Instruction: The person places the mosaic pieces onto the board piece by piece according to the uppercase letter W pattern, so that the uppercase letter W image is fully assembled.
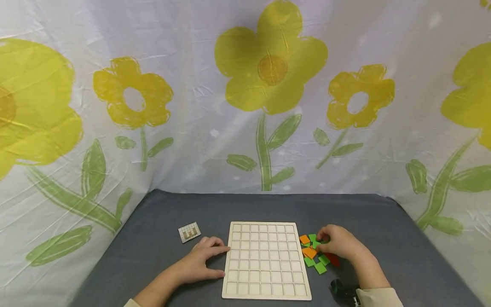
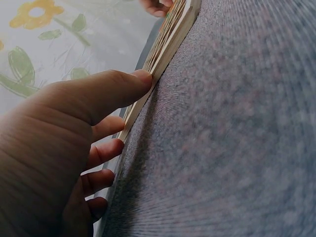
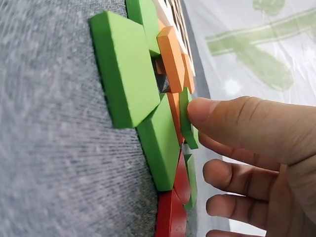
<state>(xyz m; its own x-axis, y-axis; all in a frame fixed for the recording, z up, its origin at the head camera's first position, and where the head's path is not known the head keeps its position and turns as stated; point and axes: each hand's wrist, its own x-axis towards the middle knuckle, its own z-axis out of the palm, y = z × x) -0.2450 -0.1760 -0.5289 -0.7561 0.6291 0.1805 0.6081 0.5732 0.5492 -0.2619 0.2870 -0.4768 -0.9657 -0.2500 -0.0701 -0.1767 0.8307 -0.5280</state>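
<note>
A pale wooden grid board (image 1: 264,260) lies flat on the dark table. At its left edge rests my left hand (image 1: 197,262), thumb and fingers spread, the thumb tip against the board's side in the left wrist view. Beyond the right edge is a loose pile of small square tiles in green (image 1: 320,267), orange (image 1: 310,253) and red (image 1: 334,259). My right hand (image 1: 339,243) hovers over this pile with bent fingers. The right wrist view shows its thumb tip right at a thin green tile (image 3: 186,129), the other fingers apart below.
A small printed card (image 1: 189,232) with a grid pattern lies beyond the left hand. Near the right wrist is a small black object (image 1: 339,290). A hanging white cloth (image 1: 199,128) with yellow flowers surrounds the table (image 1: 307,209) at the back and sides.
</note>
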